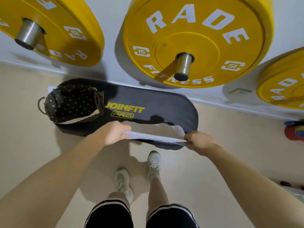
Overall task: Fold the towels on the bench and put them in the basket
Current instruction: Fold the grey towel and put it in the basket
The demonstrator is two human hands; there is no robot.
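Fingers of both hands curl round the near edge of a white towel, the left hand gripping its left end and the right hand pinching its right end, so the cloth is stretched between them. Both forearms reach forward from the bottom corners, the hands well apart, knuckles up. Below them stand the person's two pale sneakers on a beige floor, with dark shorts at the bottom edge. The towel hangs just over the near right part of a dark padded bench marked JOINFIT PRO, its far portion draped on the pad. On the bench's left end sits a dark dotted basket with a loop handle; I cannot tell what lies inside. Beyond the bench, yellow weight plates hang on steel pegs from a white wall. A red object shows at the right edge.
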